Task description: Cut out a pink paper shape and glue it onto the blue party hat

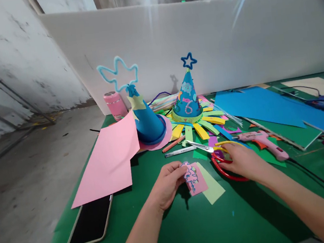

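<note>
Between thumb and fingers, my left hand [169, 181] pinches a small pink paper piece [190, 172] with dark blue outlines drawn on it. It overlaps a plain pink paper square [200, 186], and I cannot tell whether the two are joined. A pale green paper [214, 186] lies partly under them. My right hand [239, 159] is closed on scissors [203, 146] with red and yellow handles, blades slightly apart and pointing left. Just beyond the hands lie a white marker [180, 151] and an orange marker [173, 143].
Two blue paper cone hats [147, 123] [187, 98] stand at the back, topped with fuzzy wire shapes. A pink glue gun [263, 142] trails its cord at right. Blue sheets [260, 105] lie behind it. At left, pink card [110, 155] overlaps a phone [90, 221].
</note>
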Tool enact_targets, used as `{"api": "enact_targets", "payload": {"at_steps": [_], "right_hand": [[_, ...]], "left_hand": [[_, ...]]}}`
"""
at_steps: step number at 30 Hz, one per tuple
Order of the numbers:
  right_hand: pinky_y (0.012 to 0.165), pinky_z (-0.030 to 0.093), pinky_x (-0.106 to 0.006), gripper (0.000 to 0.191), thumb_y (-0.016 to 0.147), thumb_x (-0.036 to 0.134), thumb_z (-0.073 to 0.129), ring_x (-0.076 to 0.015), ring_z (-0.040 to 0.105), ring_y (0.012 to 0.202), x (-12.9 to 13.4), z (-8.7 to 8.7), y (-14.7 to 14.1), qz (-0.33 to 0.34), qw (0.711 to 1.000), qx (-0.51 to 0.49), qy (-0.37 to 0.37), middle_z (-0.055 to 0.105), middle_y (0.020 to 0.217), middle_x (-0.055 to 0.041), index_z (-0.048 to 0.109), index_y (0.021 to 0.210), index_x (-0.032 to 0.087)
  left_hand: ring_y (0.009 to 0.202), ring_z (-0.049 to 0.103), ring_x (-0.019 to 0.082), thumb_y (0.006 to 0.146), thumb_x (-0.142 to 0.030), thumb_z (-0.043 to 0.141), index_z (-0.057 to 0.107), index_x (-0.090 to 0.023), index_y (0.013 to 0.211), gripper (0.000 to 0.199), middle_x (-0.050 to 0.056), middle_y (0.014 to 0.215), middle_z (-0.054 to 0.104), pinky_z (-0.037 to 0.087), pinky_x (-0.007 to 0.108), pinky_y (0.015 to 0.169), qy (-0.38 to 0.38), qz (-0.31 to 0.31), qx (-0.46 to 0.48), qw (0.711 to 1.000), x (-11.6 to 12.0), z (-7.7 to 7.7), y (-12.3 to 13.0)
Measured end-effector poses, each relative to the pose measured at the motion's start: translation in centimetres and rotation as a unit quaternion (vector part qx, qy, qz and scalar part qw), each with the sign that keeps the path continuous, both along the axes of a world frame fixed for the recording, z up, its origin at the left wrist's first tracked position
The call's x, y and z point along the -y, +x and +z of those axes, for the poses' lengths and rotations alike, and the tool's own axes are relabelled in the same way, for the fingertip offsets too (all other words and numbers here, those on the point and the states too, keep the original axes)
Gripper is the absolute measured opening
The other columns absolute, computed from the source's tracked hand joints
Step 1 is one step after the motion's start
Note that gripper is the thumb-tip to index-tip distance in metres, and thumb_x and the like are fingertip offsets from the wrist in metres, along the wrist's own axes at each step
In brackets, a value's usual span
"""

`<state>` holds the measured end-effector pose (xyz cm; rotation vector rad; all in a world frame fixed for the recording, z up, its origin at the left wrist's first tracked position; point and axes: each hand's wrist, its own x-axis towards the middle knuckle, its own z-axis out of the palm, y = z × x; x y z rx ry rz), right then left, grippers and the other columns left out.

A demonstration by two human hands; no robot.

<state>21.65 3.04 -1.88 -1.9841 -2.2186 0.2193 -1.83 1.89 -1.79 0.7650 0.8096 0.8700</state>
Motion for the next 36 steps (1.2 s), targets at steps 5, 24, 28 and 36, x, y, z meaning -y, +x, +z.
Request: {"api": "enact_targets", "payload": {"at_steps": [5, 24, 28, 36], "right_hand": [[0.065, 0.040, -0.042, 0.043, 0.068, 0.042, 0.052, -0.0336, 0.052, 0.085, 1.0, 1.6, -1.1, -0.001, 0.998, 0.050, 0.029, 0.058, 0.094, -0.0167, 0.053, 0.100, 0.014], [0.051, 0.035, -0.022, 0.024, 0.069, 0.028, 0.060, -0.0132, 0.050, 0.061, 1.4, -0.9, -7.2, 0.178, 0.966, -0.175, -0.061, 0.053, 0.071, 0.0027, 0.050, 0.089, 0.023], [0.056, 0.036, -0.022, 0.001, 0.075, 0.020, 0.051, -0.0128, 0.050, 0.065, 1.3, -1.2, -7.1, 0.188, 0.963, -0.189, -0.052, 0.053, 0.077, 0.0004, 0.052, 0.074, 0.021], [0.066, 0.040, -0.024, 0.018, 0.080, 0.016, 0.040, -0.0133, 0.052, 0.073, 3.3, -0.4, -5.7, 0.223, 0.948, -0.214, -0.082, 0.054, 0.081, -0.0025, 0.057, 0.076, 0.021]], "left_hand": [[0.052, 0.050, 0.009, 0.067, -0.023, 0.061, 0.054, -0.013, 0.055, 0.017, 0.000, 0.054, 0.054, 0.041, 0.023, 0.056, -0.019, 0.016, 0.008, 1.000, -0.3, -0.3, -0.2], [0.050, 0.046, 0.007, 0.067, -0.023, 0.061, 0.058, -0.013, 0.060, 0.013, -0.002, 0.056, 0.052, 0.037, 0.019, 0.048, 0.029, 0.166, 0.040, 0.985, -0.7, -0.2, -0.5], [0.050, 0.047, 0.008, 0.068, -0.023, 0.061, 0.058, -0.013, 0.060, 0.014, -0.002, 0.056, 0.053, 0.037, 0.020, 0.048, 0.029, 0.167, 0.039, 0.985, -0.7, -0.3, -0.5], [0.050, 0.047, 0.007, 0.070, -0.020, 0.058, 0.058, -0.013, 0.061, 0.012, -0.001, 0.056, 0.054, 0.037, 0.019, 0.048, 0.027, 0.168, 0.041, 0.984, -0.8, -0.5, -0.4]]}}
